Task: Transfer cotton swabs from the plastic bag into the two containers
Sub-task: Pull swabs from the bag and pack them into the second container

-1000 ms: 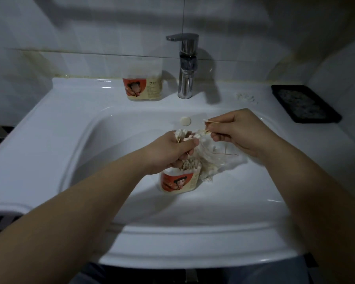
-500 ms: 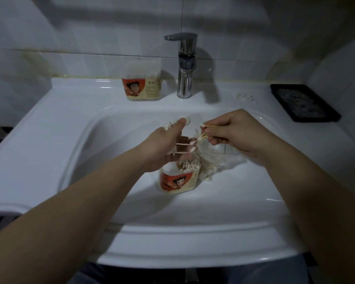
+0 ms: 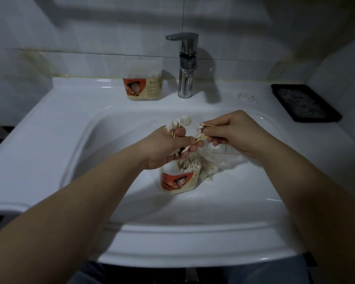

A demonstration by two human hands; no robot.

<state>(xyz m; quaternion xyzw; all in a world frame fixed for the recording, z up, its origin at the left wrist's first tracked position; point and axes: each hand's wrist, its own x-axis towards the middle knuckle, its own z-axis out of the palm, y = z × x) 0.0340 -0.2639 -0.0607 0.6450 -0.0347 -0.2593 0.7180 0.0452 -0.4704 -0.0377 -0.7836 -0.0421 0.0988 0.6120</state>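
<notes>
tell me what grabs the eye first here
Two hands meet over the white sink: the left hand grips a bundle of cotton swabs, the right hand pinches a few swabs. Below them in the basin stands an open container holding swabs, the plastic bag beside it. A second container stands on the ledge left of the faucet.

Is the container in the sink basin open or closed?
Open: the container has no lid; cotton swabs stand out of its top.

The sink (image 3: pixel 49 124) is smooth, glossy white ceramic, the tap (image 3: pixel 186 78) polished metal, the near tub (image 3: pixel 178 181) and far tub (image 3: pixel 143 85) clear plastic with printed labels, the bag (image 3: pixel 219 160) thin crinkled plastic, the swabs (image 3: pixel 173 127) wooden sticks with cotton tips, the tray (image 3: pixel 303 102) matt black.
</notes>
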